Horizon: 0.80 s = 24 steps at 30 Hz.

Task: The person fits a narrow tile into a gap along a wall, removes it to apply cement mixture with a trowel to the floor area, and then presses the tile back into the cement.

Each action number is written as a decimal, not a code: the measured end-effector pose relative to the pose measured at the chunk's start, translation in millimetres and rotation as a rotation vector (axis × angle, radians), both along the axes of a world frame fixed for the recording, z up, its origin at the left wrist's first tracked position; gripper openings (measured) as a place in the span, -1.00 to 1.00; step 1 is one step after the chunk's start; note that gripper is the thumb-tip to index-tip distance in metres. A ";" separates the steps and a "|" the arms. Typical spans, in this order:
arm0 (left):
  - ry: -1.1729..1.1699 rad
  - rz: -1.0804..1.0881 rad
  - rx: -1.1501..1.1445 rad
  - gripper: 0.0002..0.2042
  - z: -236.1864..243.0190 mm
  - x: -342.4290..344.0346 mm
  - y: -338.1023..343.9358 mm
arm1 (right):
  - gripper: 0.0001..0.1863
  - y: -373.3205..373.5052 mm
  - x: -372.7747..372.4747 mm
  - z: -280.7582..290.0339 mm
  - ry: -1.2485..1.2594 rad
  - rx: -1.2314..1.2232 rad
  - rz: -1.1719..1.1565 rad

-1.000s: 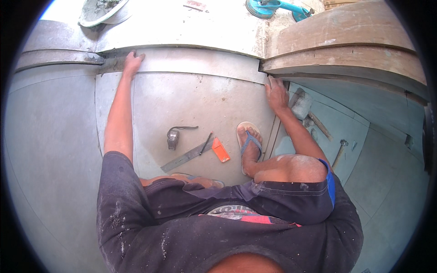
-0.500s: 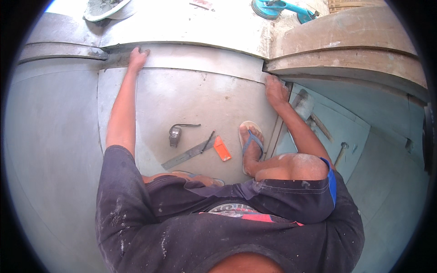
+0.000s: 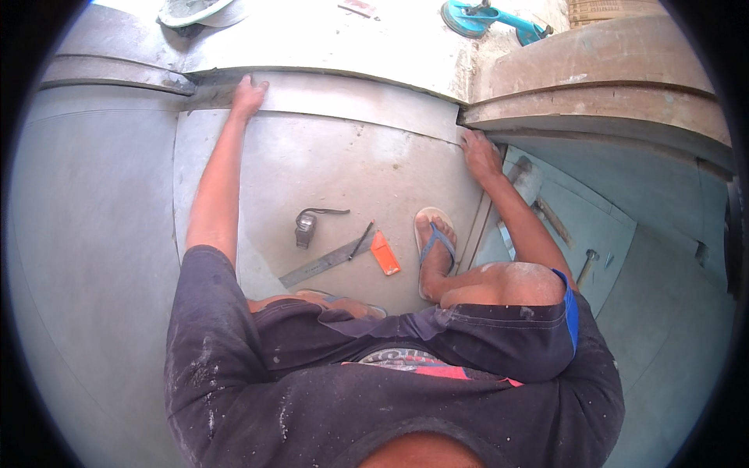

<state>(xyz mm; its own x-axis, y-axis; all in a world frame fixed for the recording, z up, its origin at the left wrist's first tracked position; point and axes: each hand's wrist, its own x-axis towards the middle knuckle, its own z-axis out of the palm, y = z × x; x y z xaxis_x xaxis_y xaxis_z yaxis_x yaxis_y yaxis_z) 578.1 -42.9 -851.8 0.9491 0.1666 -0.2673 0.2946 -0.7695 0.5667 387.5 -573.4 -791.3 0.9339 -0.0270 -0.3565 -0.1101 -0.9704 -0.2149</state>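
Strip (image 3: 351,95) pale grey; floor (image 3: 328,168) grey, flecked brown; square (image 3: 328,263) orange and grey; tape (image 3: 305,232) silver-grey and black; pencil (image 3: 361,240) black; sandal (image 3: 428,210) cream with blue straps (image 3: 438,229); shorts (image 3: 499,335) dark with blue panel (image 3: 572,313); shirt (image 3: 437,405) charcoal, flecked white; lifter (image 3: 499,15) turquoise; bucket (image 3: 228,15) off-white; mallet (image 3: 529,181) grey with tan handle (image 3: 555,224)

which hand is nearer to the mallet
Right. The right hand is just beyond and left of the mallet; the left hand is far to its left, at the left end of the pale strip.
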 end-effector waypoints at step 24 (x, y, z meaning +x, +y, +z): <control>0.004 0.214 -0.139 -0.54 -10.0 13.8 19.1 | -0.56 9.6 5.4 15.0 0.005 0.034 -0.030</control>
<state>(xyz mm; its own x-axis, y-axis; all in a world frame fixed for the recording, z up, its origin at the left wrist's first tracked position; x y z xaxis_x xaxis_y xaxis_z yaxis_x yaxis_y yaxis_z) 591.9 -23.8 -861.7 0.8950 0.3254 -0.3052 0.4451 -0.6043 0.6609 392.8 -563.8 -776.3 0.9312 -0.0425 -0.3621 -0.1399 -0.9588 -0.2472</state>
